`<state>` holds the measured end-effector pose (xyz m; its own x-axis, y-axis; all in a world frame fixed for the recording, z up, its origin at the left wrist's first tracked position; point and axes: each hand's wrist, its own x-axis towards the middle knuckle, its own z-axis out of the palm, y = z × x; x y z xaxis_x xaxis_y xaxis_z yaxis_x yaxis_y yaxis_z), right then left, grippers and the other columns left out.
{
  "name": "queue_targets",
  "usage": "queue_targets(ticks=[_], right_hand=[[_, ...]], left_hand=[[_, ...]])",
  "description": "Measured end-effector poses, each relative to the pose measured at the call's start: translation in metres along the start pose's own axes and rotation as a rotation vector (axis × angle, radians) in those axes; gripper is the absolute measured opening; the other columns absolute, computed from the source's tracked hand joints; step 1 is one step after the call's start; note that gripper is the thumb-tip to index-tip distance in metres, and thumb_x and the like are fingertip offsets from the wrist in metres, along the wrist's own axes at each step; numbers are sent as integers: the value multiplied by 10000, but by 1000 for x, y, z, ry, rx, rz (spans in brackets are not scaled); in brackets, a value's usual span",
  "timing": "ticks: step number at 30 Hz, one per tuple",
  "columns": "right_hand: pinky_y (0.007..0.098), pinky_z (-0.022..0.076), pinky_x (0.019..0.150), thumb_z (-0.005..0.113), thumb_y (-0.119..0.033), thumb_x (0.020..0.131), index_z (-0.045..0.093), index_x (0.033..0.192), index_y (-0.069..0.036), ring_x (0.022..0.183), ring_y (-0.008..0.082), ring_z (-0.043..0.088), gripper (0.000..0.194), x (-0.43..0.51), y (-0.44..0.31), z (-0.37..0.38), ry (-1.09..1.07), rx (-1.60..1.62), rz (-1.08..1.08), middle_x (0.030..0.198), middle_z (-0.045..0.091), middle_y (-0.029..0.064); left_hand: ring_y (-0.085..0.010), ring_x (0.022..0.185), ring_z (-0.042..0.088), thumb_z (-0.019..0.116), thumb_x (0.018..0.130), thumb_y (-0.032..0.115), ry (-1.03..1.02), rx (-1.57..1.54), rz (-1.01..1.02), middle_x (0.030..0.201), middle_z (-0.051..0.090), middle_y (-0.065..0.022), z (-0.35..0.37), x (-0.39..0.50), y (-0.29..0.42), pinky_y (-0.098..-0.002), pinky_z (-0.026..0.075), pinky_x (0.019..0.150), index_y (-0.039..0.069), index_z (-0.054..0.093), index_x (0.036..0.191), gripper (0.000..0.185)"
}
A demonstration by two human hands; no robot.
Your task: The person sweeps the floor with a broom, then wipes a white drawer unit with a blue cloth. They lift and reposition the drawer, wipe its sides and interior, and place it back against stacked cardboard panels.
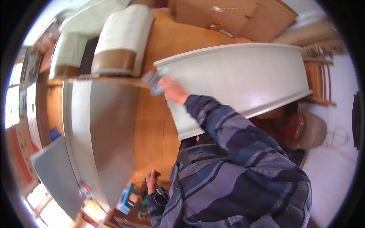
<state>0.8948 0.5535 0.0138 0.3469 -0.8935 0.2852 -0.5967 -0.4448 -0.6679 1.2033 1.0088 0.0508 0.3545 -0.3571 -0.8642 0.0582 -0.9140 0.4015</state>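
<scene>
A large pale panel with raised edges (236, 77) lies in front of me and to the right. At its left end my right hand (172, 89) is closed on a bluish-grey cloth (156, 82), blurred and hanging over the panel's end. Low in the picture, beside my plaid shirt, my left hand (153, 178) has its fingers curled around a small dark object (157, 174), too small to name. A blue plastic object (127, 199) and a green one (142, 205) are near that hand.
A pale grey cabinet-like piece (114, 136) stands on the left, with a grey panel (58, 173) beside it. White padded furniture (121, 31) is at the upper left, brown cardboard (211, 17) at the top. A wooden chair (318, 82) stands at the right, above a blurred round object (313, 131).
</scene>
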Motion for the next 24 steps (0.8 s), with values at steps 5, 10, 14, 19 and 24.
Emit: queue_targets(ticks=[5,10,14,19,24], right_hand=[[464,516,907,646,-33,783,649,1058,-132,1062,362,617,292,-25,-9,-41,-313,139,-139,1068,680,74],[481,501,939,637,-47,816,645,1105,-122,1098,388,603,299,-97,82,-173,-21,-125,387,1107,682,127],[483,514,936,657,-75,859,610,1146,-98,1112,397,594,292,-180,119,-271,265,-413,794,1158,665,139],[542,487,903,577,-64,922,541,1156,-70,1083,423,554,237,-233,102,-254,385,-497,1005,1151,596,199],[525,455,952,391,-321,1060,567,1151,-62,1091,419,540,326,-205,33,-144,22,-73,534,1166,568,219]], left_hand=[[-127,642,578,576,1024,399,-101,20,75,860,726,-100,6,-2,33,-269,387,544,13,689,986,404],[-123,688,643,629,1006,364,-105,71,6,853,727,-62,12,19,48,-252,369,527,48,678,972,321],[-113,561,549,633,995,325,-101,181,138,785,725,-100,22,52,68,-259,381,513,15,686,903,328],[-108,641,573,647,971,280,-64,133,402,849,717,-63,51,83,140,-263,398,549,21,689,941,264],[-125,781,628,649,971,197,-112,-97,482,874,692,-57,113,78,239,-285,494,697,-12,691,978,213]])
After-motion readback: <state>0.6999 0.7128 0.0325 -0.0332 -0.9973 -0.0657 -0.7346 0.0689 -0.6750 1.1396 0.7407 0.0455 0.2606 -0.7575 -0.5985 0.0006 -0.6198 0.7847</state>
